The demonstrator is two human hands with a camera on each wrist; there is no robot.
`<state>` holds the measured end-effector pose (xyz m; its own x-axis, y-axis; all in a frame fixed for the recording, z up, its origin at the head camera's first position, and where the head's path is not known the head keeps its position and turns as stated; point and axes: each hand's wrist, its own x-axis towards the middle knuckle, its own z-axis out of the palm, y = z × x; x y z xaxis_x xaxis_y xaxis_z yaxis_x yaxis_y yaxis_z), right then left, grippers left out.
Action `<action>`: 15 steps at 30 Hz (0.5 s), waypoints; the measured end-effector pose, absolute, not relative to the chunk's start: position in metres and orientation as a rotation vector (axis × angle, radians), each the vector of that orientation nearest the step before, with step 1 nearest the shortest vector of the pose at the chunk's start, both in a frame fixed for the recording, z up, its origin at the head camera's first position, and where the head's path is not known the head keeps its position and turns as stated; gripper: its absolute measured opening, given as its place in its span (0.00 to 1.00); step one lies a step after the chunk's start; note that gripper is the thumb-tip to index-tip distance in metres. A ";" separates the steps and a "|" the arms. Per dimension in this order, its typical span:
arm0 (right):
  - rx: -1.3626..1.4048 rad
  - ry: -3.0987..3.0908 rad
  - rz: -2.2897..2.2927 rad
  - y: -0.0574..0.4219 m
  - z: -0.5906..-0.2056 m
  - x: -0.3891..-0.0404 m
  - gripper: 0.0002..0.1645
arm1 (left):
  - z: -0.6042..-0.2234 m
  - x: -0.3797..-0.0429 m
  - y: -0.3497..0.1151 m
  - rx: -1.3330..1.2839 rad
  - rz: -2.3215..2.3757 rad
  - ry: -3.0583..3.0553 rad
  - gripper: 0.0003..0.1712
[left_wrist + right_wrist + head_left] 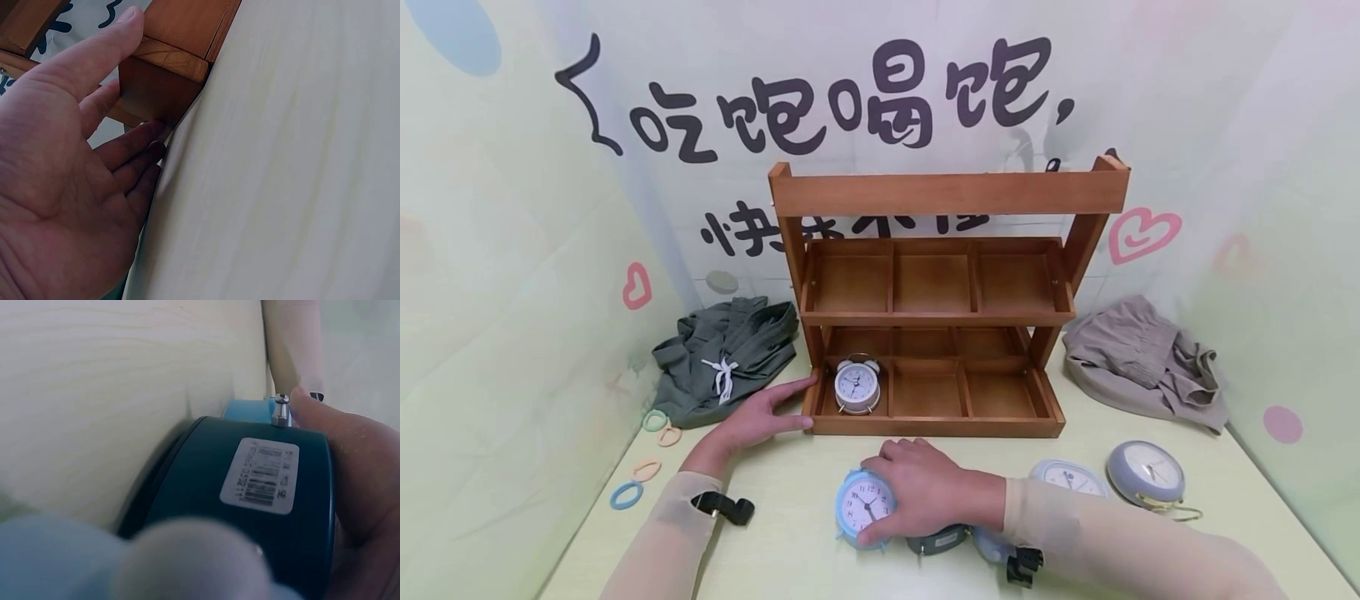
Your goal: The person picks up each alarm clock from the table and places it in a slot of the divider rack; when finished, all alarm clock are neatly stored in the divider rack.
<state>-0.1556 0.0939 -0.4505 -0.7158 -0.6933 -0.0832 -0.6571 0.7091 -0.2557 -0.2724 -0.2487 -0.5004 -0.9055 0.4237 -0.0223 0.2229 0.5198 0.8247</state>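
A light blue alarm clock is gripped by my right hand, its thumb over the lower edge of the dial. Beneath that hand, a dark green clock with a barcode label lies mostly hidden in the head view, next to a bluish one that the wrist partly covers. My left hand touches the left end of a brown wooden shelf, thumb and fingers spread out. In the left wrist view the thumb rests at the shelf's front corner. A white twin-bell alarm clock stands in the lower left compartment.
Two more clocks, one pale blue and one grey-purple, lie beyond my right forearm. Dark green folded cloth lies left of the shelf, grey-brown cloth to its right. Several coloured rings, including a blue one, lie at the left.
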 end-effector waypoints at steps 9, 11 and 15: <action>-1.089 2.713 -0.320 0.092 -0.450 -0.153 0.64 | -0.500 -0.272 -0.248 0.558 1.312 2.556 0.48; -1.091 2.710 -0.314 0.091 -0.449 -0.153 0.64 | -0.500 -0.272 -0.248 0.557 1.305 2.562 0.48; -1.087 2.706 -0.301 0.089 -0.448 -0.153 0.64 | -0.500 -0.272 -0.248 0.558 1.295 2.569 0.48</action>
